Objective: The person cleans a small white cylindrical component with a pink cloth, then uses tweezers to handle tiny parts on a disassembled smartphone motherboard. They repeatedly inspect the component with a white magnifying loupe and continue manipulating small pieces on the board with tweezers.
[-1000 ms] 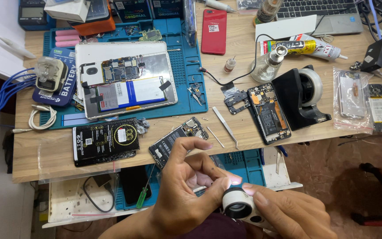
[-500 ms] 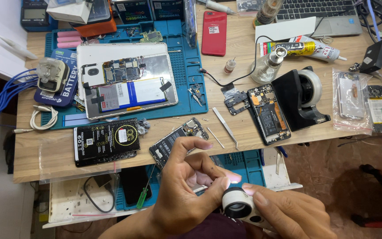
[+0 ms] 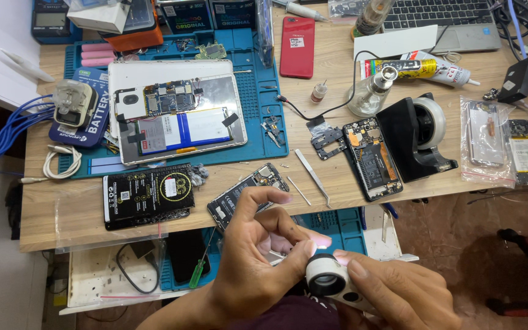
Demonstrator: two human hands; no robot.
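Both hands meet low in the view, below the front edge of the desk, close to the person's body. The left hand [image 3: 258, 260] comes up from the lower left, wrist bent, index finger arched high and curled over, thumb and middle fingertips pinched toward the right. The right hand [image 3: 392, 293] lies palm down from the lower right, its fingers pointing left, fingertips touching those of the left.

An opened tablet [image 3: 175, 110] lies on a blue mat [image 3: 258, 98] at upper left. A red phone [image 3: 296, 46] sits top centre, a tape dispenser [image 3: 420, 137] at right, tweezers [image 3: 313, 177] centre, and a laptop [image 3: 438, 21] top right.
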